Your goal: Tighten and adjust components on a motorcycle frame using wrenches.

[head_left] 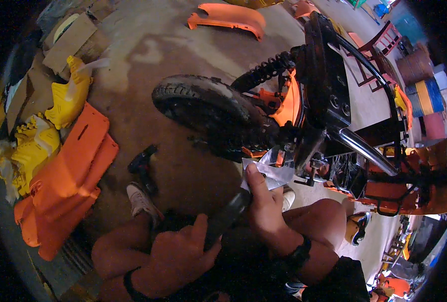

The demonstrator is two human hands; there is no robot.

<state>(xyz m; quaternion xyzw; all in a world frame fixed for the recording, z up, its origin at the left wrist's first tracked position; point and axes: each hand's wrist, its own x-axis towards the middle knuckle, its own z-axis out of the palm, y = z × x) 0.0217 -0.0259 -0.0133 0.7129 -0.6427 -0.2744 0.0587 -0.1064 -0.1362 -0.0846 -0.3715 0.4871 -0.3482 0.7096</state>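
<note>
My right hand [266,214] is closed, its thumb pressed on a shiny, silvery, see-through sheet [279,177] that looks like a small plastic bag. Lower and to the left, my left hand [180,254] grips a long dark object [228,214] between thumb and fingers. Its far end reaches up beside my right hand; its kind is too dark to make out. Just beyond the sheet stands a motorcycle-like vehicle with a black tyre [203,100], a black coil-spring shock absorber [266,70] and an orange part [289,103] near the wheel.
A dark cordless drill [143,163] lies on the floor left of the wheel. Further left are orange plastic panels [77,171], yellow plastic parts [70,95] and cardboard [70,43]. Another orange panel [228,19] lies at the back. A metal drum [425,95] stands at the far right.
</note>
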